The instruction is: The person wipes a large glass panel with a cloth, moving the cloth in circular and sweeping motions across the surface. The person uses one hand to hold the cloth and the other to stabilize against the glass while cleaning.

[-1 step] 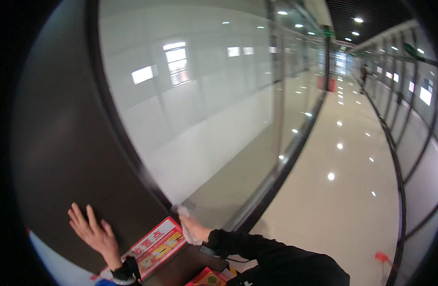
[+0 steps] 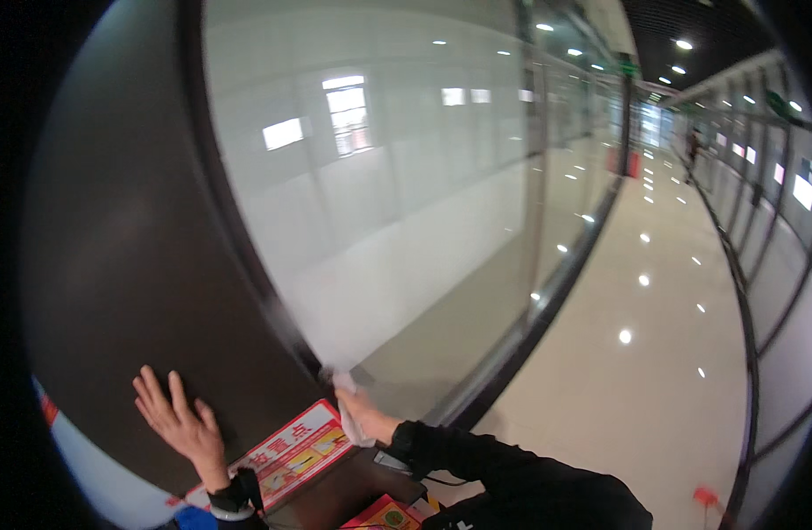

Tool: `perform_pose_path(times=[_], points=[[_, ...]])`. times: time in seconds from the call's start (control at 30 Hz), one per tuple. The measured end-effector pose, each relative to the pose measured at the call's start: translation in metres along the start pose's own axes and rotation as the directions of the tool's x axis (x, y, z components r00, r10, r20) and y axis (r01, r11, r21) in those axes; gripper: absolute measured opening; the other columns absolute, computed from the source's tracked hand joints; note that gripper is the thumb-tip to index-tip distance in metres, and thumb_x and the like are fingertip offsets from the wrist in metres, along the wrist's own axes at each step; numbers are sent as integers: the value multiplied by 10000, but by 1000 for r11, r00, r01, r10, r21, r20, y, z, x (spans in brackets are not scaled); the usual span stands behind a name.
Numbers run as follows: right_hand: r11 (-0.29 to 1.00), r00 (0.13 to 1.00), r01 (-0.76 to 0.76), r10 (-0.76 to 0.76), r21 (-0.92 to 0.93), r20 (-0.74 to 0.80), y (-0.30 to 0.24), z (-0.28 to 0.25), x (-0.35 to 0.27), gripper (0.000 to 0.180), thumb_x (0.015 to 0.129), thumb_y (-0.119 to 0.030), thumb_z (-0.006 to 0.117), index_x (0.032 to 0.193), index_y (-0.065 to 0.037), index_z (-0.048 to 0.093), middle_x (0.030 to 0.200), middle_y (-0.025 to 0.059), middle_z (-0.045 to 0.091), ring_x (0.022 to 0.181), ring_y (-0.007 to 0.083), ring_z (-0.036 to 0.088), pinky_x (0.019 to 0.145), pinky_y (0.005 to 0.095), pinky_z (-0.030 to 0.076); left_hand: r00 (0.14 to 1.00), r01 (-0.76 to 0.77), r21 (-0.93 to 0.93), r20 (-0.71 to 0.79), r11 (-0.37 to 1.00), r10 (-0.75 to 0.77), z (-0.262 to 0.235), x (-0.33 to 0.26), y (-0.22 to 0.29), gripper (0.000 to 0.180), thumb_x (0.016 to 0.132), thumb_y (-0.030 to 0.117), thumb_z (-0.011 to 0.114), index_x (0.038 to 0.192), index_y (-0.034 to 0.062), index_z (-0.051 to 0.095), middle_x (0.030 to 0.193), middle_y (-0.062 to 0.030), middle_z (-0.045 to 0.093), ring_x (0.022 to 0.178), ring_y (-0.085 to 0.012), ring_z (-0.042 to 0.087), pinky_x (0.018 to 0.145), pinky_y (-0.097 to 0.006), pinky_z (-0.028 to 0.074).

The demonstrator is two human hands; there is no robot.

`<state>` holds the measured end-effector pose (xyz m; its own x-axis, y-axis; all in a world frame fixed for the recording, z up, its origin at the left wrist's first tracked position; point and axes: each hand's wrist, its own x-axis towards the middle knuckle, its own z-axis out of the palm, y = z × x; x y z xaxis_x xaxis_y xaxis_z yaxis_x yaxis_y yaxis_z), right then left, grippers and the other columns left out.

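left hand (image 2: 178, 422) grip released, flat on dark panel (image 2: 114, 265) | right hand (image 2: 363, 413) grasping white cloth (image 2: 346, 385) against glass (image 2: 406, 221)

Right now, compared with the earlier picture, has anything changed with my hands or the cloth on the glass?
Nothing has visibly changed. The left hand lies flat with its fingers spread on the dark panel, and the right hand presses a white cloth against the bottom of the glass pane, next to the red and white sign.
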<state>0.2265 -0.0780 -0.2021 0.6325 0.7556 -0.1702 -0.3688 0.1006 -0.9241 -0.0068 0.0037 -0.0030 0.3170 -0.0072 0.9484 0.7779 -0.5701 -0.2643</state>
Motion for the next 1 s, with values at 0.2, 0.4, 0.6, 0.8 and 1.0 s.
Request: perform_pose_path(times=[0.2,0.4,0.6,0.8,1.0], points=[[776,655,568,-628,273,420,-166,48,2,575,848,-217,666,1321,23,443,1254,137,536,1120,218,526,988,325,399,999,30,-23,-39,999,-31,-6,6,12,502,834,73,489,1335,99,478,1504,-196,329,1409,-411,266,1144,-541,211],[670,576,678,-740,303,348,-143,63,28,667,748,-73,705,1333,50,410,1300,191,493,1189,283,510,1017,356,386,914,370,-263,-68,891,-400,-6,32,90,415,853,37,481,1266,9,504,1495,-208,332,1414,-409,256,1137,-489,221],[916,727,-342,116,211,677,-127,-22,68,488,911,-303,577,1299,-15,504,1186,114,596,1060,228,592,920,344,476,930,338,-253,-60,907,-363,42,50,199,493,755,-29,527,1244,29,498,1492,-243,315,1405,-475,225,1138,-555,185],[766,685,413,-617,493,387,-282,-105,102,521,964,-326,485,1402,-58,401,1347,86,490,1232,216,470,1053,372,383,963,267,-278,35,923,-268,132,42,246,507,784,45,624,1276,36,502,1459,-279,331,1350,-466,331,1089,-556,289],[-147,-248,906,-945,-398,-214,-490,-61,163,575,805,-166,686,1320,-15,481,1357,121,467,1252,254,438,1041,390,350,880,449,-187,261,873,-397,217,29,242,841,767,269,762,1421,34,288,1522,-280,162,1410,-462,163,1127,-578,174]])
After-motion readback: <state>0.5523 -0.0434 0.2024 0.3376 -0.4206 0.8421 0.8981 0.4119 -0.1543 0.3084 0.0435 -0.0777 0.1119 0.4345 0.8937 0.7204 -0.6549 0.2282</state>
